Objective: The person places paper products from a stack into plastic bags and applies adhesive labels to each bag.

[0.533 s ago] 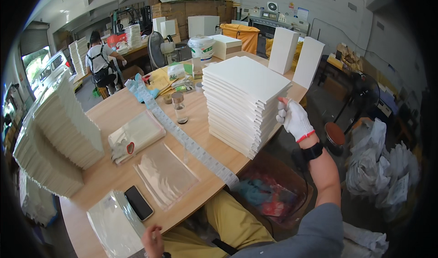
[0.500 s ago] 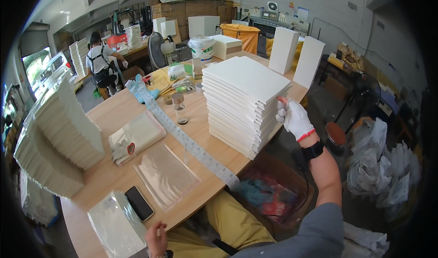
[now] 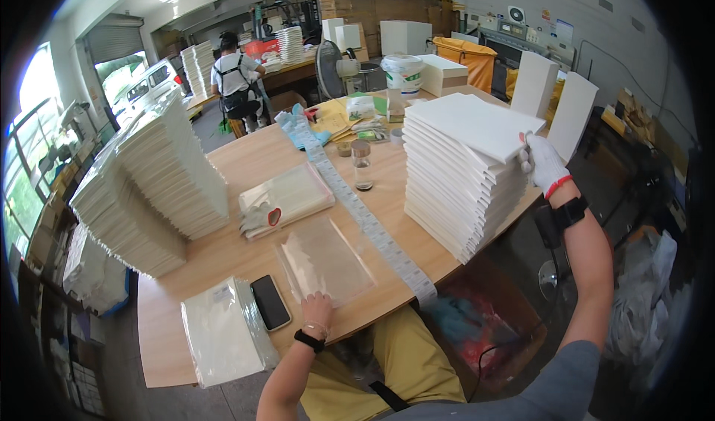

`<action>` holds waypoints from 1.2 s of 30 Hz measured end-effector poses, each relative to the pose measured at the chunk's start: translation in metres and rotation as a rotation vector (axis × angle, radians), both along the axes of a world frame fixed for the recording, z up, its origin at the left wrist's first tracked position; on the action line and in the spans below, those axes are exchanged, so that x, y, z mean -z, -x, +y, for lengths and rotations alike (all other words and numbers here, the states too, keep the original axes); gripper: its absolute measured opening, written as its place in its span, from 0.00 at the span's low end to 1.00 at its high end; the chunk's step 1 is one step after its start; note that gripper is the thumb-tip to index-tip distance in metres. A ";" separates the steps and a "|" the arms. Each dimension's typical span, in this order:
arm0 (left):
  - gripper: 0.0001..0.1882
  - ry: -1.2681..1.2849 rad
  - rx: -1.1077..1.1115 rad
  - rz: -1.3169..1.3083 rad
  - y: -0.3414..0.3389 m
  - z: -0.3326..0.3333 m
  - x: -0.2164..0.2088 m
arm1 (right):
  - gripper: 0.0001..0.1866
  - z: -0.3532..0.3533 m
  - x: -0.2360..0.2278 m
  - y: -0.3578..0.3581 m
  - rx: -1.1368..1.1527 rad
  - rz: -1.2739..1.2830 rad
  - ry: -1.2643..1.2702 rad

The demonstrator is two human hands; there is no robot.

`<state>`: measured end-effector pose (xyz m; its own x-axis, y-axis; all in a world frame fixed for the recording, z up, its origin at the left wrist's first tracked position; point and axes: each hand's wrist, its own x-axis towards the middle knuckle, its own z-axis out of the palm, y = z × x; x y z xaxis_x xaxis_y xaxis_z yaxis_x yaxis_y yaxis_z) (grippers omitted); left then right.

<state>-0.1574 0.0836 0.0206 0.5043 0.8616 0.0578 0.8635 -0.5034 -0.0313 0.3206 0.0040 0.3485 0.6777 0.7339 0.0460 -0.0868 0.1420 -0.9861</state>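
My right hand [image 3: 544, 163], in a white glove with bare fingertips showing, grips the near right corner of the top white board [image 3: 473, 124]. That corner is lifted a little off the tall stack of folded white boards [image 3: 450, 190] beneath. My bare left hand [image 3: 318, 311] rests on the near edge of a clear plastic sleeve [image 3: 328, 261] lying flat on the table, its fingers stretched over the film. Left of that hand are a dark-screened phone [image 3: 270, 302] and a pile of white items in clear sleeves [image 3: 223, 331].
A strip of printed labels [image 3: 372, 220] crosses the table beside a glass jar [image 3: 362, 166]. A bundle of clear sleeves [image 3: 287, 197] lies behind the flat one. Tall white stacks [image 3: 167, 175] stand at left. A bucket [image 3: 403, 74], fan [image 3: 329, 71] and co-worker [image 3: 237, 78] are farther back.
My left hand has come up from the table's near edge onto the flat sleeve. My right hand has raised the top board's corner. The view has swung left.
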 end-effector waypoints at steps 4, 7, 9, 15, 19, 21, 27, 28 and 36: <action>0.08 0.276 -0.051 -0.028 -0.013 0.000 -0.029 | 0.07 -0.021 0.009 0.026 0.036 -0.207 -0.173; 0.09 0.163 0.032 0.067 -0.003 0.000 -0.028 | 0.14 -0.052 0.028 0.070 0.069 -0.399 -0.158; 0.09 0.001 0.046 0.094 0.005 0.007 -0.014 | 0.16 -0.080 0.037 0.104 -0.109 -0.488 -0.089; 0.07 0.053 -0.094 -0.301 -0.003 0.023 0.017 | 0.13 -0.117 0.148 0.157 -0.559 -0.267 0.115; 0.06 0.046 0.010 -0.518 0.023 0.035 0.027 | 0.10 -0.114 0.217 0.190 -0.732 0.358 0.377; 0.09 -0.042 0.003 -0.505 0.027 0.031 0.022 | 0.10 -0.111 0.246 0.197 -0.645 0.440 0.339; 0.15 0.230 -0.618 -0.806 0.022 0.013 -0.035 | 0.09 -0.105 0.265 0.220 -0.413 0.647 0.292; 0.14 0.448 -0.590 -0.964 0.027 0.018 -0.030 | 0.07 -0.105 0.274 0.220 -0.455 0.693 0.262; 0.11 0.720 -0.309 -1.321 0.001 -0.014 -0.020 | 0.07 -0.106 0.258 0.239 -0.345 0.755 0.277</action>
<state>-0.1588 0.0692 0.0404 0.2313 0.9603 -0.1560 0.1480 0.1238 0.9812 0.0811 -0.1025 0.0903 0.1934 0.8217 -0.5362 -0.7244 -0.2490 -0.6428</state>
